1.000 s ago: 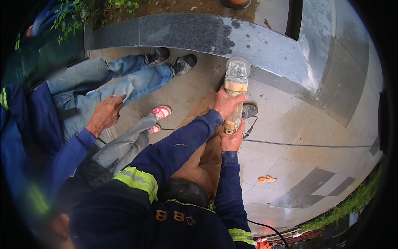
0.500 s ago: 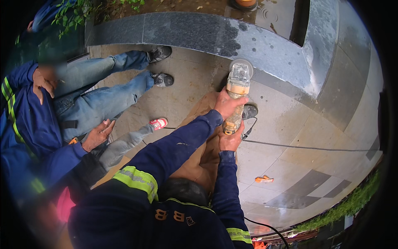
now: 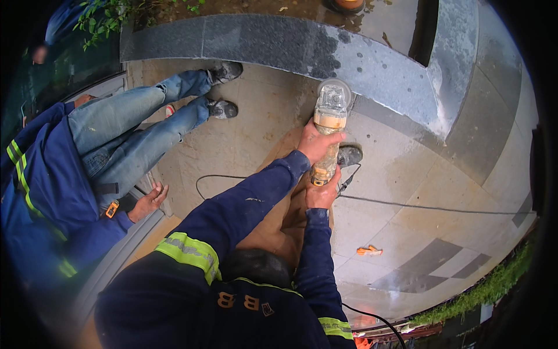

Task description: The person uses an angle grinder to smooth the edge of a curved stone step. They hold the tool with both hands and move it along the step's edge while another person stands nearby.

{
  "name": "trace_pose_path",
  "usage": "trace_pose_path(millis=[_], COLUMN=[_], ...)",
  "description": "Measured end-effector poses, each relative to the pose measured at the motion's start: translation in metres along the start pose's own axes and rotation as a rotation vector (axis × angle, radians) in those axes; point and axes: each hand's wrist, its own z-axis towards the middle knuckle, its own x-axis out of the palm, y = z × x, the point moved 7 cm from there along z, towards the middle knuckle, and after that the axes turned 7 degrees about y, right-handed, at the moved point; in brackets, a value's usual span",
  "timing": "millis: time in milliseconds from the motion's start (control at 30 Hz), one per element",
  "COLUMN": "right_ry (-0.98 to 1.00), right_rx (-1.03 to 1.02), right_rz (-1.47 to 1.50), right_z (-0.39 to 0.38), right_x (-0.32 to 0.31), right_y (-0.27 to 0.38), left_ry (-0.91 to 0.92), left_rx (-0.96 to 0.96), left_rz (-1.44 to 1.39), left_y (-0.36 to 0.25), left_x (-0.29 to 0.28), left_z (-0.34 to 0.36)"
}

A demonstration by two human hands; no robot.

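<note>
Both my hands are closed round a dusty, scuffed angle grinder [image 3: 330,123]. My left hand [image 3: 315,143] wraps its body just behind the gear head, thumb across the top. At the rear end of the body, my right hand [image 3: 323,191] grips the handle, close to the yellow-and-black part. The round grey disc [image 3: 339,85] is at the far end, beside the edge of the grey stone curb [image 3: 372,72]; whether it touches the stone I cannot tell. A black cord [image 3: 349,181] hangs from the tool's rear.
At left stands a person in jeans [image 3: 131,131] and a dark blue jacket, one hand [image 3: 150,202] held out low. The cord [image 3: 436,206] crosses the tiled floor [image 3: 401,174]. An orange glove-like item [image 3: 369,250] lies at right. Wet soil [image 3: 273,11] fills the planter beyond the curb.
The grinder and my hands have shifted very slightly left. The person at left has changed arm position, and the red-and-white shoe now shows behind that person's legs, uncovering more cord.
</note>
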Motion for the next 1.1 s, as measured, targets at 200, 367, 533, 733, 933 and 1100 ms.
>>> trace_pose_path(millis=[200, 367, 533, 733, 933, 1100], right_ry=[-0.017, 0.041, -0.02, 0.042, 0.009, 0.051], right_rx=[0.05, 0.071, 0.041, 0.051, 0.093, 0.069], right_rz=[-0.005, -0.032, -0.021, -0.03, -0.049, -0.076], right_z=[-0.002, -0.002, -0.003, -0.005, -0.008, -0.006], right_x=[-0.002, 0.0, -0.002, 0.001, -0.001, 0.002], right_y=[0.005, 0.011, 0.007, 0.013, 0.008, 0.017], left_ry=[0.015, -0.031, 0.002, -0.01, 0.006, 0.005], left_rx=[0.004, 0.034, 0.073, 0.017, 0.021, -0.005], left_rz=[0.007, 0.055, 0.025, 0.019, 0.06, -0.012], left_y=[-0.012, -0.008, -0.015, -0.006, -0.014, -0.006], left_x=[0.007, -0.004, 0.006, -0.006, 0.004, -0.01], left_z=[-0.002, -0.002, -0.004, -0.005, -0.01, -0.005])
